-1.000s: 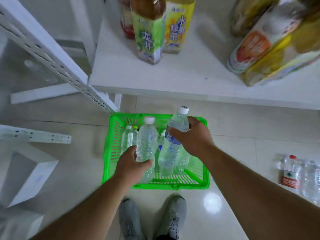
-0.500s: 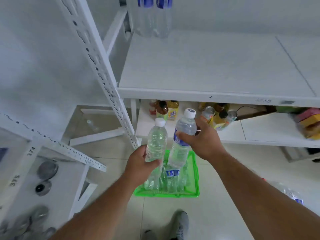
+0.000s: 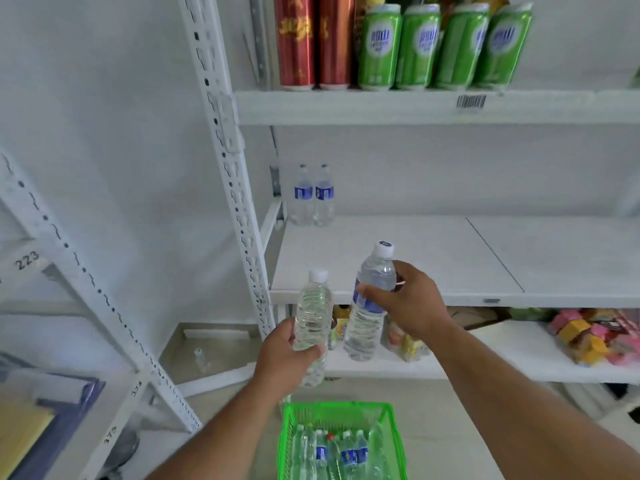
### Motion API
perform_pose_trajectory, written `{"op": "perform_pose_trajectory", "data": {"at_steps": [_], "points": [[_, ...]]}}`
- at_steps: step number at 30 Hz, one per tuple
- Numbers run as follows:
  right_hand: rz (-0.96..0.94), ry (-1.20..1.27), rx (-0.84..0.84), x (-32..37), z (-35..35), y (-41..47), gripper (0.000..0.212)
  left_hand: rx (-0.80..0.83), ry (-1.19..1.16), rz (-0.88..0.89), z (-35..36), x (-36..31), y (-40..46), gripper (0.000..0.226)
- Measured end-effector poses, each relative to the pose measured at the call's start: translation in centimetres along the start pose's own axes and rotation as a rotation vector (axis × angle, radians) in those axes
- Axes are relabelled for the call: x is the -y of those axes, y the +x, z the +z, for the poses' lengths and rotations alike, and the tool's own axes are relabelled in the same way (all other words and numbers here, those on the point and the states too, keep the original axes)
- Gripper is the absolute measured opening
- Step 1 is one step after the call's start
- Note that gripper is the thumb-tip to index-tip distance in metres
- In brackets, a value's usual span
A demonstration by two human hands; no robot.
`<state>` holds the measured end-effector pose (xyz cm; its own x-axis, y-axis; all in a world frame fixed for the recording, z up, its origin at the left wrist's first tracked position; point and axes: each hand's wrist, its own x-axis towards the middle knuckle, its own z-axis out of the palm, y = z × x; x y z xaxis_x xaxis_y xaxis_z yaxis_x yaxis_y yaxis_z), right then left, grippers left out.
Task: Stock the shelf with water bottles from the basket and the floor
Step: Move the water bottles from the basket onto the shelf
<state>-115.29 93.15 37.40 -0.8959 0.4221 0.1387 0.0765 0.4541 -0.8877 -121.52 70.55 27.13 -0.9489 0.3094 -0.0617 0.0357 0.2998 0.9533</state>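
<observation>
Clear unlabelled bottle (image 3: 311, 323), white cap, upright, gripped low on its body by the left hand (image 3: 285, 358), just below the front edge of the white shelf (image 3: 398, 265). Blue-labelled bottle (image 3: 369, 303), white cap, tilted slightly right, held at mid-body by the right hand (image 3: 410, 303), cap above that front edge. Two blue-labelled bottles (image 3: 313, 195) upright, side by side, in the shelf's back left corner. More bottles (image 3: 341, 455) standing packed in the green basket (image 3: 393, 445) on the floor.

"223" on left rack shelf edge (image 3: 27, 260), barcode sticker (image 3: 471, 101) on upper shelf edge
</observation>
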Motion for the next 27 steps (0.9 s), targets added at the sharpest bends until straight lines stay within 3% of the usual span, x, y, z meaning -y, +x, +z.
{"op": "perform_pose_trajectory", "data": {"at_steps": [14,27], "points": [[-0.133,-0.025,0.111,0.9,-7.3,5.0,0.023,-0.173,0.006,0.018,5.6,-7.1,1.4,0.035],[-0.124,-0.063,0.148,-0.6,-4.8,14.5,0.026,-0.214,0.047,-0.037,5.4,-7.8,9.1,0.041]]}}
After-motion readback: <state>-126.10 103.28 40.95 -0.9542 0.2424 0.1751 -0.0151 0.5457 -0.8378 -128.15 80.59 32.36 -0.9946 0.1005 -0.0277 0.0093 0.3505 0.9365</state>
